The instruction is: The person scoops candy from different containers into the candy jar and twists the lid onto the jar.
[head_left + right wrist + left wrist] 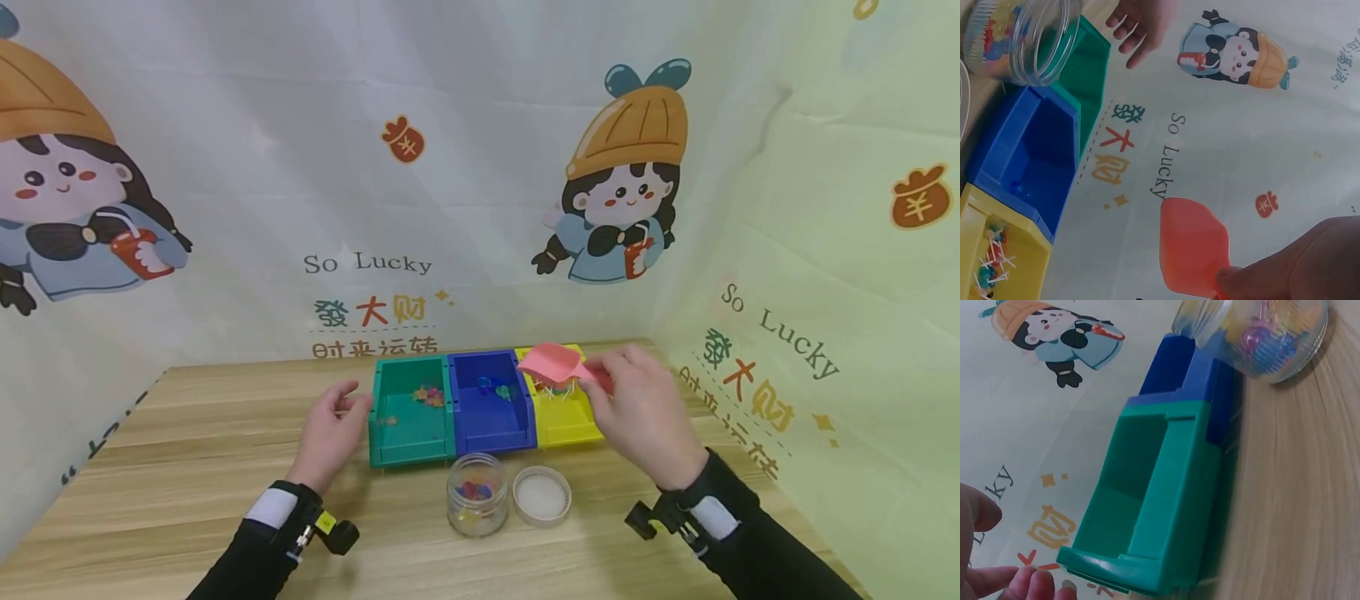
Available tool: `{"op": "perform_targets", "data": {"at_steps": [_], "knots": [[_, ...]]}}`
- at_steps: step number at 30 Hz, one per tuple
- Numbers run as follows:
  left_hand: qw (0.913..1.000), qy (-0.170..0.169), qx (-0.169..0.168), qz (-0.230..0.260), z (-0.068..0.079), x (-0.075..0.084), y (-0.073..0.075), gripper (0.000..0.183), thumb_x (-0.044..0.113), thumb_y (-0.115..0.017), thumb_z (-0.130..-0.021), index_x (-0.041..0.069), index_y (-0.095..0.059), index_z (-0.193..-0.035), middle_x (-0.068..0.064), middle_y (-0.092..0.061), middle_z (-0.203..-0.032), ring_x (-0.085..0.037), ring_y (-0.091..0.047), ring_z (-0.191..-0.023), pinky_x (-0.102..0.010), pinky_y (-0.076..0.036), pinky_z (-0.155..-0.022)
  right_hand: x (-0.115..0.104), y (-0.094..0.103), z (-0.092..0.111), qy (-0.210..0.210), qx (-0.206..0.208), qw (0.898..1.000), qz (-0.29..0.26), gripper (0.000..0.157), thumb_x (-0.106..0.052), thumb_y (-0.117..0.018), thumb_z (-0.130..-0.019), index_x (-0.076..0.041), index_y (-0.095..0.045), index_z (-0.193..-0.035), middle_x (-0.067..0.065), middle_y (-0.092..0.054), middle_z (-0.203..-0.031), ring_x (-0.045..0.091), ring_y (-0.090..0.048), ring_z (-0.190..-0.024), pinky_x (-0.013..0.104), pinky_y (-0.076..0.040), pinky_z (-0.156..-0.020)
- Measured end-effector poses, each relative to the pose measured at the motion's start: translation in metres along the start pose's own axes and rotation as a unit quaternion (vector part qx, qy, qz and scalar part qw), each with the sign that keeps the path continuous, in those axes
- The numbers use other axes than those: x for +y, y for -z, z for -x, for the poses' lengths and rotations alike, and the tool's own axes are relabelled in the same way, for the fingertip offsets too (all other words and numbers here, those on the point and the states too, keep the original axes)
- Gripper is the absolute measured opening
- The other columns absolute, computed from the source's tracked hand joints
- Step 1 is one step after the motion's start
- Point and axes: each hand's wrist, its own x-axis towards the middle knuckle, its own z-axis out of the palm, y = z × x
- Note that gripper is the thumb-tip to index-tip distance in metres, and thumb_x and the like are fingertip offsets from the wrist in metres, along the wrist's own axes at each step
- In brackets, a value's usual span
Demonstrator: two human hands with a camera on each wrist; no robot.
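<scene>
My right hand (645,408) grips a pink scoop (553,364) by its handle, above the yellow bin (570,429). No pieces show in the scoop's bowl. Small coloured pieces with white sticks (995,259) lie in that bin. Beside the green bin's (412,450) left wall is my left hand (333,433), fingers loosely bent and holding nothing; whether it touches the wall I cannot tell. Orange and pink pieces (429,396) lie in the green bin. The blue bin (495,437), in the middle, holds a few blue and green pieces (495,387).
In front of the bins stands an uncovered clear jar (477,515) with colourful pieces inside. Its white-rimmed lid (542,496) lies to the right. Printed cloth (495,208) closes off the wooden table (187,467) at the back and right.
</scene>
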Motion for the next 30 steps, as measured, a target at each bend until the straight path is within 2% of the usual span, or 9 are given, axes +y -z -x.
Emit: {"op": "perform_targets", "data": {"at_steps": [4,8,11,14,17,20,22,30], "knots": [[0.9997,0.017,-0.001,-0.017,-0.008,-0.008,-0.003,0.067,0.042,-0.053,-0.115,-0.002,-0.045,-0.164,-0.026,-0.061,-0.139,-0.033,-0.061,-0.117,-0.030,-0.049,-0.084,0.004,0.001,-0.003,-0.023,-0.009,1.000,0.003,0.027,-0.014,-0.080,-0.101,0.003,-0.078,-0.122,0.018,-0.072,-0.109,0.033,-0.062,-0.096,0.046,-0.057,-0.086],[0.9991,0.019,-0.005,-0.039,-0.013,-0.013,-0.006,0.066,0.039,-0.053,-0.115,-0.008,-0.046,-0.161,-0.024,-0.064,-0.128,-0.027,-0.062,-0.101,-0.030,-0.049,-0.077,0.008,0.001,-0.004,-0.042,-0.020,0.999,0.004,0.028,-0.015,-0.079,-0.102,0.003,-0.078,-0.123,0.019,-0.072,-0.110,0.034,-0.061,-0.097,0.048,-0.059,-0.087],[0.9984,0.017,-0.011,-0.053,-0.014,-0.016,-0.008,0.065,0.037,-0.052,-0.115,-0.009,-0.047,-0.160,-0.026,-0.066,-0.128,-0.026,-0.065,-0.095,-0.030,-0.050,-0.076,0.012,0.000,-0.005,-0.049,-0.030,0.998,0.008,0.028,-0.016,-0.079,-0.102,0.004,-0.078,-0.122,0.020,-0.072,-0.110,0.034,-0.061,-0.097,0.049,-0.059,-0.088],[0.9982,0.015,-0.018,-0.056,-0.015,-0.017,-0.009,0.063,0.037,-0.051,-0.115,-0.008,-0.048,-0.160,-0.031,-0.065,-0.137,-0.029,-0.069,-0.100,-0.034,-0.054,-0.081,0.016,0.000,-0.006,-0.055,-0.040,0.998,0.011,0.026,-0.016,-0.079,-0.102,0.004,-0.078,-0.118,0.020,-0.072,-0.108,0.034,-0.060,-0.095,0.049,-0.057,-0.086],[0.9981,0.011,-0.020,-0.057,-0.016,-0.019,-0.011,0.060,0.034,-0.050,-0.116,-0.007,-0.049,-0.160,-0.033,-0.064,-0.145,-0.036,-0.068,-0.115,-0.044,-0.058,-0.094,0.020,-0.002,-0.008,-0.061,-0.049,0.997,0.012,0.023,-0.016,-0.078,-0.102,0.004,-0.079,-0.115,0.020,-0.071,-0.105,0.033,-0.059,-0.092,0.048,-0.055,-0.083],[0.9981,0.004,-0.020,-0.058,-0.017,-0.020,-0.012,0.058,0.031,-0.049,-0.116,-0.007,-0.050,-0.159,-0.034,-0.063,-0.148,-0.042,-0.065,-0.126,-0.054,-0.057,-0.105,0.024,-0.004,-0.009,-0.067,-0.059,0.996,0.017,0.022,-0.016,-0.077,-0.102,0.004,-0.079,-0.112,0.020,-0.071,-0.103,0.033,-0.058,-0.090,0.047,-0.053,-0.081],[0.9982,0.003,-0.020,-0.056,-0.018,-0.021,-0.012,0.056,0.029,-0.049,-0.115,-0.007,-0.051,-0.158,-0.034,-0.063,-0.149,-0.043,-0.063,-0.131,-0.057,-0.055,-0.109,0.027,-0.007,-0.010,-0.069,-0.062,0.995,0.025,0.022,-0.016,-0.077,-0.102,0.005,-0.079,-0.108,0.020,-0.071,-0.101,0.033,-0.058,-0.088,0.047,-0.054,-0.079],[0.9982,0.009,-0.024,-0.053,-0.018,-0.020,-0.014,0.056,0.030,-0.051,-0.115,-0.006,-0.053,-0.158,-0.033,-0.064,-0.146,-0.043,-0.063,-0.129,-0.058,-0.055,-0.108,0.040,-0.028,-0.015,-0.077,-0.094,0.988,0.094,0.020,-0.014,-0.079,-0.098,0.005,-0.080,-0.101,0.018,-0.070,-0.089,0.032,-0.058,-0.081,0.046,-0.053,-0.074]]}}
